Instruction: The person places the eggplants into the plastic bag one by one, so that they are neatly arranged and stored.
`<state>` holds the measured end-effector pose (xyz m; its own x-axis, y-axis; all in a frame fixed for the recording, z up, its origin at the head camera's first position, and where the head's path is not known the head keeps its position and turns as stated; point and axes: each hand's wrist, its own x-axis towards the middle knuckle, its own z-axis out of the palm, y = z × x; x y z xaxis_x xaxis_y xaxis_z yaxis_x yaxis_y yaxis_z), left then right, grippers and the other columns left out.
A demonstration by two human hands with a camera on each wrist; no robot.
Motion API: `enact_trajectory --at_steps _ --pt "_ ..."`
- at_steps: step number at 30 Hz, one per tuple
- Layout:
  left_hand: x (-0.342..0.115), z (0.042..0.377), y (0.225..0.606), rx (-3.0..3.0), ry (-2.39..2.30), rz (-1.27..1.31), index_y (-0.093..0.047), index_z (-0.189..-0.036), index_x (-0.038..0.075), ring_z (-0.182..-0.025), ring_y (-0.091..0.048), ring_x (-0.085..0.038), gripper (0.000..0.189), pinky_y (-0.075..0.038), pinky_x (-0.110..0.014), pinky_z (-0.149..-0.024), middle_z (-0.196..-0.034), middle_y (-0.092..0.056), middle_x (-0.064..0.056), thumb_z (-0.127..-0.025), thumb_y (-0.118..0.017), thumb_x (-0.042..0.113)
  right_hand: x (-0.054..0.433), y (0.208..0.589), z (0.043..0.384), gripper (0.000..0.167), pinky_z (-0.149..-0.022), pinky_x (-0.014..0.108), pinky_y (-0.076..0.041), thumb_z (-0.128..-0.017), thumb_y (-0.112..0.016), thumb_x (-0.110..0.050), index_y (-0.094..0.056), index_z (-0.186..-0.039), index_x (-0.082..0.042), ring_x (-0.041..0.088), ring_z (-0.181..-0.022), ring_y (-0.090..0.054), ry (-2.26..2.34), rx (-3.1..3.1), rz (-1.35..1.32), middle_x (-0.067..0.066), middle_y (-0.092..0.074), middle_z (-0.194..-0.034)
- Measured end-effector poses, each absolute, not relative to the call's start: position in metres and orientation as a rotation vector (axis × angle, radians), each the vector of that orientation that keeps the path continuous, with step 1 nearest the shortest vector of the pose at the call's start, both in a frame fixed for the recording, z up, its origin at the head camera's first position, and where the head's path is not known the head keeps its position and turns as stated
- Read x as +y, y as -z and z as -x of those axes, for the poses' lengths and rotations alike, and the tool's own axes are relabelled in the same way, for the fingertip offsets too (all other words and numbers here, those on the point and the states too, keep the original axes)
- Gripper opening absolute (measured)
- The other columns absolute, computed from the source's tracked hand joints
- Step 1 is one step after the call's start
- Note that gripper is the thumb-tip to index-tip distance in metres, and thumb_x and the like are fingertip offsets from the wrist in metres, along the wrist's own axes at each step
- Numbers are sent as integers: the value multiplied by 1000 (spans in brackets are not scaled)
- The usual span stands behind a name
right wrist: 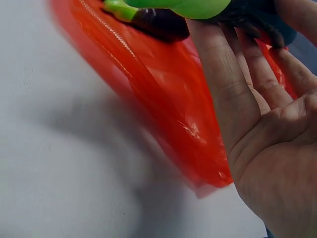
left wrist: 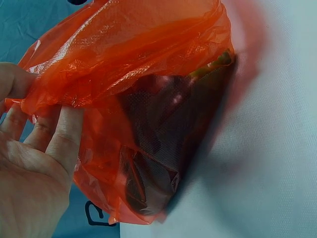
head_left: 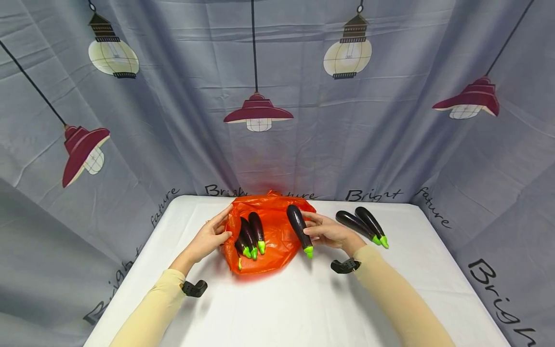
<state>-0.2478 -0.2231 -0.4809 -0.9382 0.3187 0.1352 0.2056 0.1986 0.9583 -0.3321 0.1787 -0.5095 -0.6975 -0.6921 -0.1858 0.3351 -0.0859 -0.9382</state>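
Observation:
An orange-red plastic bag (head_left: 277, 241) lies spread with its mouth toward me, several dark eggplants with green caps (head_left: 257, 231) inside its left part. My left hand (head_left: 210, 241) pinches the bag's left rim between thumb and fingers; the left wrist view shows the film (left wrist: 124, 64) in that pinch and dark shapes through it. In my right hand (head_left: 327, 230) is another eggplant (head_left: 298, 226), held by thumb and fingers over the bag's right side, green cap pointing toward me. From the right wrist, its green cap (right wrist: 198, 7) shows close above my fingers.
Two more eggplants (head_left: 357, 225) lie side by side on the white table (head_left: 277, 313), right of my right hand. A grey curtain (head_left: 277, 159) printed with lamps and lettering hangs behind and beside the table.

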Motion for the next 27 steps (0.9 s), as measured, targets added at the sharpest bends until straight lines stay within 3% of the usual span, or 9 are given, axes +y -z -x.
enact_trajectory --at_steps 4,12,21,27 --pt "-223 248 481 2353 -1866 -522 -27 -164 29 -134 -49 -43 81 -55 -28 -83 -163 -33 -16 -98 -59 -5 170 513 334 76 -83 41 -60 -97 -59 5 -25 -163 -13 26 -100 -66 1856 1490 396 17 -54 -138" --pt "-223 248 482 2359 -1863 -530 -27 -164 27 -134 -49 -44 79 -54 -28 -86 -162 -34 -18 -98 -60 -3 153 518 338 76 -93 54 -54 -97 -60 4 -26 -163 -14 32 -117 -60 1842 1497 356 24 -42 -151" --pt "-223 249 482 2381 -1859 -536 -26 -164 26 -134 -49 -42 81 -53 -27 -91 -160 -36 -21 -97 -61 -3 133 517 343 74 -94 53 -54 -97 -63 -2 -29 -162 -14 32 -113 -63 1826 1537 303 23 -41 -151" --pt "-223 249 480 2358 -1866 -542 -27 -164 27 -134 -50 -41 80 -55 -28 -86 -162 -34 -17 -98 -60 -4 124 514 347 74 -90 47 -57 -98 -64 -4 -29 -162 -16 28 -114 -61 1847 1548 278 23 -36 -156"
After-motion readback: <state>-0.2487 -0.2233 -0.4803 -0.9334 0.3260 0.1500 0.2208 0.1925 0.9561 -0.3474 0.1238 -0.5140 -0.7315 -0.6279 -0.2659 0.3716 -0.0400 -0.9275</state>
